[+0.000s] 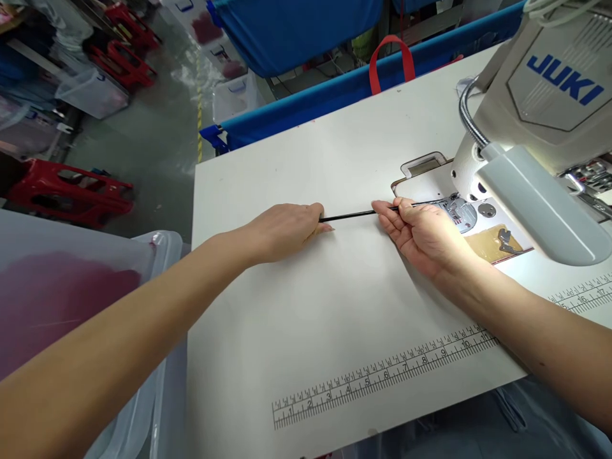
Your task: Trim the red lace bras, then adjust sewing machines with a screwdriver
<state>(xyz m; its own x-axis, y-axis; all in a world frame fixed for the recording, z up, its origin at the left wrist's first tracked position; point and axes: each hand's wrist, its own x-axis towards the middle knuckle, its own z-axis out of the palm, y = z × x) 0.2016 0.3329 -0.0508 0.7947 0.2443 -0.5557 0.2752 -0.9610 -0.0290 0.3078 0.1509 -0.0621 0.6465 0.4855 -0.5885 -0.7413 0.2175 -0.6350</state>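
Observation:
A thin black rod-like strip (348, 216) stretches straight between my two hands, just above the white table. My left hand (291, 231) is closed round its left end, knuckles up. Palm partly turned up, my right hand (421, 233) pinches it between thumb and fingers near the sewing machine. Beyond that thumb a dark narrow piece runs on to the round needle plate (461, 213); whether it is the same strip I cannot tell. The JUKI sewing machine (549, 83) stands at the right, its grey lamp (545, 204) hanging over the plate.
A printed ruler (382, 376) runs along the table's (248, 331) near side. Blue cloth (306, 99) with a red strap (375, 67) hangs at the far edge. A translucent bin (167, 255) adjoins the left edge. Red stools (71, 191) stand on the floor.

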